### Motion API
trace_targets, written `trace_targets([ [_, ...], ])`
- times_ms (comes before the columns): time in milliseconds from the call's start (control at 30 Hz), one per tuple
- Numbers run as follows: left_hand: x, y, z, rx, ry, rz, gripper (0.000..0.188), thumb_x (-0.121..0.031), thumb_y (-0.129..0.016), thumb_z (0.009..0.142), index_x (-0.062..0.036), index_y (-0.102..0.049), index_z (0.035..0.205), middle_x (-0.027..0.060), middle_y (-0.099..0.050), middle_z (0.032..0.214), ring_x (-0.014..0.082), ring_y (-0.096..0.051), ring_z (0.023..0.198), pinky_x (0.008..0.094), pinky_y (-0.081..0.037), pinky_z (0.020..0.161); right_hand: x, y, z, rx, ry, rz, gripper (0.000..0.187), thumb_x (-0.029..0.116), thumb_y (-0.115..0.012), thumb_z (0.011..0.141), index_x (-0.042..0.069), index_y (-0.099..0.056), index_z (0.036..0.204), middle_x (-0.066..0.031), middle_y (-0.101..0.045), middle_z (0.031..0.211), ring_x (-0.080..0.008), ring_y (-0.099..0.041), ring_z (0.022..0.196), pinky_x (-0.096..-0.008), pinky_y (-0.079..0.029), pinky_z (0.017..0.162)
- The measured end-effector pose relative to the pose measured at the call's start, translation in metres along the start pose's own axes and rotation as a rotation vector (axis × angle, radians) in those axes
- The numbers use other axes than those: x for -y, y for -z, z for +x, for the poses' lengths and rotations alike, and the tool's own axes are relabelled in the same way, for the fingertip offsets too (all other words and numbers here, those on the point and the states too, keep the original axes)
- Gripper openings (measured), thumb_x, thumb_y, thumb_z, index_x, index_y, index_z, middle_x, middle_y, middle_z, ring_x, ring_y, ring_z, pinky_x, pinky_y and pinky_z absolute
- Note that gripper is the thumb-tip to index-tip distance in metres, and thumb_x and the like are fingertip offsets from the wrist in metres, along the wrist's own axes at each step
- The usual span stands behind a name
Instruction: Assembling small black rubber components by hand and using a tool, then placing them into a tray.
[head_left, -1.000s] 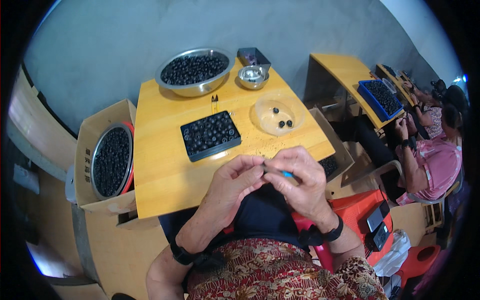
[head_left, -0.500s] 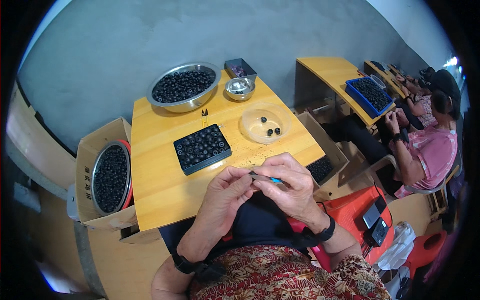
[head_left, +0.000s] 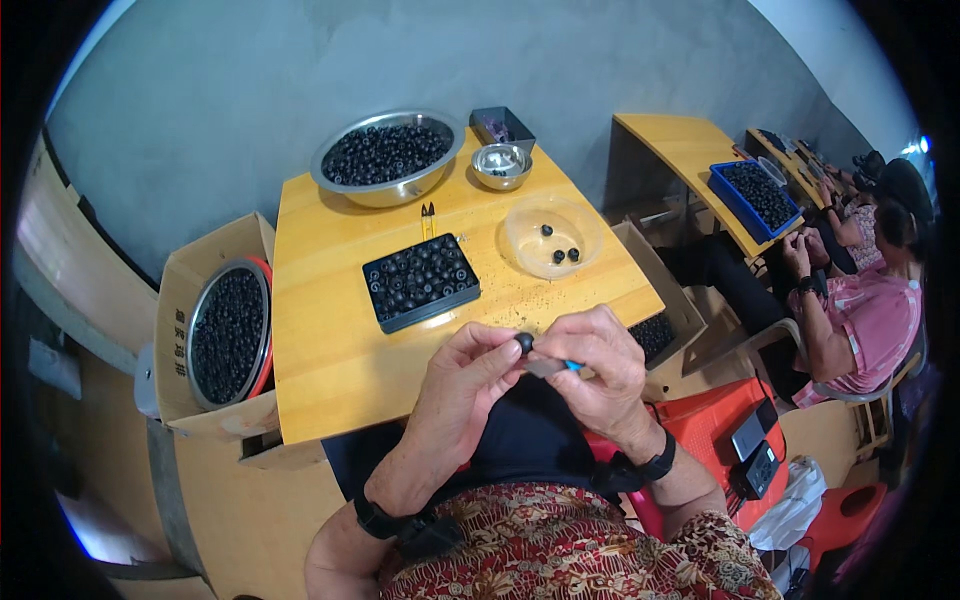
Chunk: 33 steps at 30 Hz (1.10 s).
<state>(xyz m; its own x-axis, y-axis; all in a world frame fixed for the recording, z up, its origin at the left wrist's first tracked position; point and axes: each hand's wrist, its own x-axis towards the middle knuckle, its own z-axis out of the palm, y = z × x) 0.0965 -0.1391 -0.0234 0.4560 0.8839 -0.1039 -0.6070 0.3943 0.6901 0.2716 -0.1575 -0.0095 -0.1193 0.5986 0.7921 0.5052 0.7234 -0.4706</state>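
Note:
Pinched between the thumb and fingers of my left hand (head_left: 462, 388) is a small round black part (head_left: 524, 342). My right hand (head_left: 602, 365) grips a small knife (head_left: 543, 367) with a bit of blue at its handle. Its blade lies just below and to the right of the part; I cannot tell whether they touch. Both hands are over my lap at the table's near edge. Beyond them sits a dark rectangular tray (head_left: 432, 312) full of similar black parts. To its right, a clear plastic bowl (head_left: 527, 232) holds a few.
On the yellow table (head_left: 320, 350) are a large steel bowl (head_left: 396, 190) of black parts, a small metal bowl (head_left: 501, 180), a dark box (head_left: 520, 140) and yellow-handled snips (head_left: 428, 220). Cartons flank the table. A co-worker (head_left: 865, 325) sits at the right, beside a blue tray (head_left: 735, 205).
The blade has drawn away from my left fingertips, and the black part now shows plainly between them. My right hand has shifted slightly right. The whole view has shifted a little.

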Motion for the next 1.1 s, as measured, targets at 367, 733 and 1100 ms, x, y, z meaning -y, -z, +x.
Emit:
trace_targets([
  [367, -0.001, -0.006, -0.008, -0.079, 0.075, 0.061, 0.019, -0.009, -0.066, 0.089, -0.0064, -0.063, 0.109, 0.0012, -0.063, 0.098, 0.0093, -0.059, 0.091, 0.0250, -0.047, 0.082, 0.002, -0.001, -0.003, 0.017, -0.031, 0.031, 0.030, -0.003, -0.074, 0.064, 0.004, -0.070, 0.093, -0.0090, -0.065, 0.087, -0.0233, -0.061, 0.076, -0.0322, -0.049, 0.066],
  [733, -0.002, -0.010, -0.006, -0.022, -0.017, 0.059, 0.019, -0.006, -0.065, 0.090, -0.0041, -0.062, 0.109, 0.0037, -0.065, 0.098, 0.0118, -0.062, 0.090, 0.0235, -0.047, 0.080, 0.001, 0.001, -0.003, 0.013, -0.167, 0.133, 0.022, 0.000, -0.074, 0.072, 0.003, -0.070, 0.093, -0.0098, -0.065, 0.088, -0.0215, -0.064, 0.080, -0.0304, -0.051, 0.069],
  [1100, 0.004, -0.005, -0.007, -0.001, 0.038, -0.039, 0.014, -0.012, -0.065, 0.091, -0.0075, -0.062, 0.104, 0.0041, -0.066, 0.098, 0.0120, -0.063, 0.090, 0.0255, -0.047, 0.080, 0.000, -0.001, -0.007, 0.004, -0.186, 0.189, 0.022, 0.001, -0.075, 0.073, 0.003, -0.071, 0.094, -0.0109, -0.064, 0.091, -0.0194, -0.064, 0.081, -0.0285, -0.051, 0.068],
])
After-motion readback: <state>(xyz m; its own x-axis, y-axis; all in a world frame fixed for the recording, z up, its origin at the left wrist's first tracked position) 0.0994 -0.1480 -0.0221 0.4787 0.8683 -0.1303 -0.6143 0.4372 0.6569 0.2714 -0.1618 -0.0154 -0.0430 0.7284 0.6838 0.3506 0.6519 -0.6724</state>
